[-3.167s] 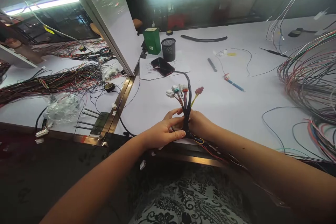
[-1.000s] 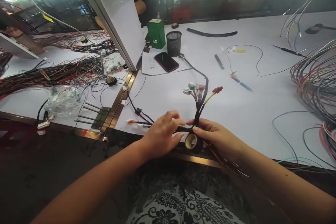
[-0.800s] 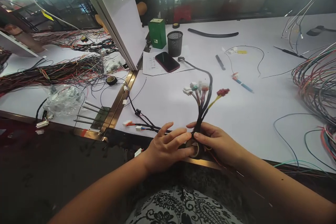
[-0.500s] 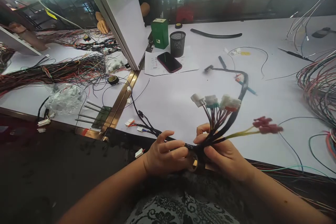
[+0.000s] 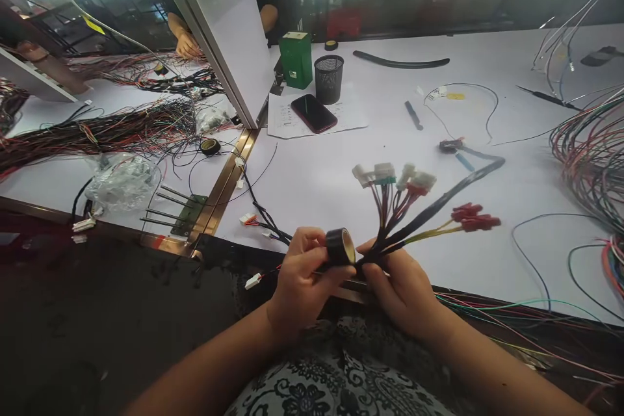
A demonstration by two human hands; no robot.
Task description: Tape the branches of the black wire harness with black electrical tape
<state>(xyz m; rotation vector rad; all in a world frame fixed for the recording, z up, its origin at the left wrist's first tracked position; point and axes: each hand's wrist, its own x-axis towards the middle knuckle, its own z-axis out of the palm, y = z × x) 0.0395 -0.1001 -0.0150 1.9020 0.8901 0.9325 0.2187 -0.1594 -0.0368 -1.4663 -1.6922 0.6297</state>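
My left hand (image 5: 305,276) grips a roll of black tape (image 5: 340,247), held up against the wire harness (image 5: 397,234). Thumb and fingers of my right hand (image 5: 400,283) pinch the harness where its branches meet. From there, wires fan out to several white connectors (image 5: 385,173) and a cluster of red connectors (image 5: 475,216). A thick black sleeved branch runs off to the right and ends at a dark connector (image 5: 451,145). Left of my left hand, thinner branches lead to small connectors, one white with orange (image 5: 247,219). A white connector (image 5: 253,281) hangs past the table edge.
Toward the back are a phone (image 5: 314,113) on paper, a mesh cup (image 5: 329,79) and a green box (image 5: 296,60). Coiled wires (image 5: 592,169) lie at right. A partition (image 5: 224,32) divides the tables; a pronged block (image 5: 189,214) sits left. Another person's hand (image 5: 188,45) is beyond.
The tape roll has come up above the harness in my left hand. The harness has turned, its sleeved branch and dark connector swinging right. The red connectors have shifted slightly left.
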